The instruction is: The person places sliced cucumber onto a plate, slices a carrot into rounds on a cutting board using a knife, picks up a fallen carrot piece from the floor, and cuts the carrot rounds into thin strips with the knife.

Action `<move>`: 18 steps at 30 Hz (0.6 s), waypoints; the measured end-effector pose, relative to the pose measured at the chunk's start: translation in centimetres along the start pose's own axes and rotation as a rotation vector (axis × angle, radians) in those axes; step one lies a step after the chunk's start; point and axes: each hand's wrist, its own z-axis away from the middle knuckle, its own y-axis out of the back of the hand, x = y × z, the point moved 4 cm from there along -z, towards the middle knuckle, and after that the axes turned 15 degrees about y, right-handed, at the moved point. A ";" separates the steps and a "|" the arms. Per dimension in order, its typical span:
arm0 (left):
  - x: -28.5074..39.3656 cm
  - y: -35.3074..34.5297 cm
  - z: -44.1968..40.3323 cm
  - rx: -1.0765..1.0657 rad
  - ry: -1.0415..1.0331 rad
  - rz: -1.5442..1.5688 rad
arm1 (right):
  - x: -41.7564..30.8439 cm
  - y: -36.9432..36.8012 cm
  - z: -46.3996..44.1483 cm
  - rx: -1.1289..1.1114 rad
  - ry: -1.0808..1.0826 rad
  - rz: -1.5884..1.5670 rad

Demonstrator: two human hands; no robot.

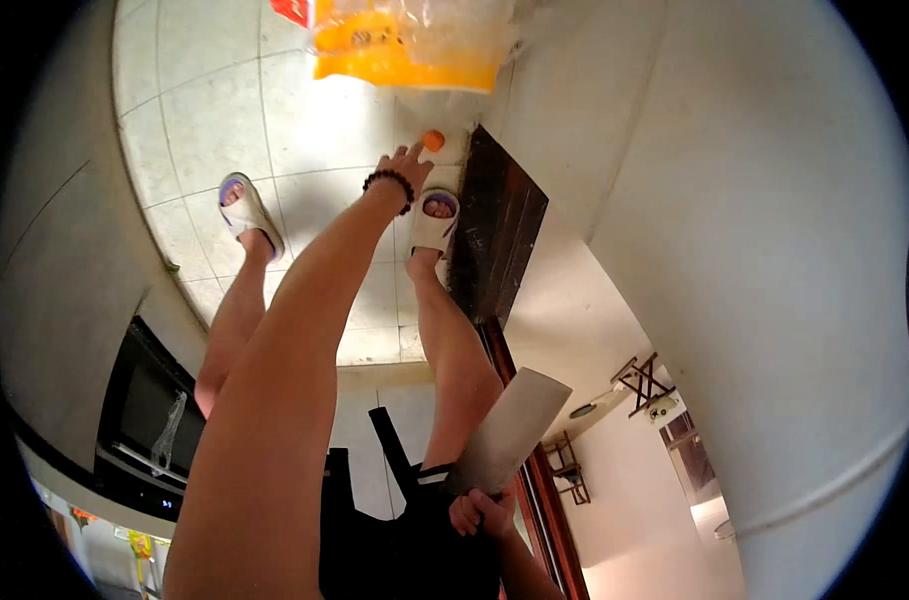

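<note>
Fingers of the left hand (399,170) spread loosely beside a small, rounded, bright orange piece (434,140), ahead of the right slipper (436,220); contact is unclear. Beyond the dark beaded bracelet (391,174), the arm stretches nearly straight. The right hand (483,513) curls around a broad-bladed cleaver (516,423).

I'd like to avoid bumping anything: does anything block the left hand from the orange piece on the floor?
Nothing visible stands between the left hand and the orange piece; the two nearly meet, though contact is hard to tell. The cleaver, held in the right hand, is clear of that path.
</note>
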 end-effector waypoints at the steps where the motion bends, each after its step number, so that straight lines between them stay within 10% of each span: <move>1: 0.9 0.0 -0.6 -0.010 -0.012 0.003 | 0.4 0.5 0.2 -0.018 0.038 -0.066; 18: 2.2 -6.5 -13.3 0.204 0.072 0.515 | 0.7 1.8 -1.0 0.046 0.008 -0.016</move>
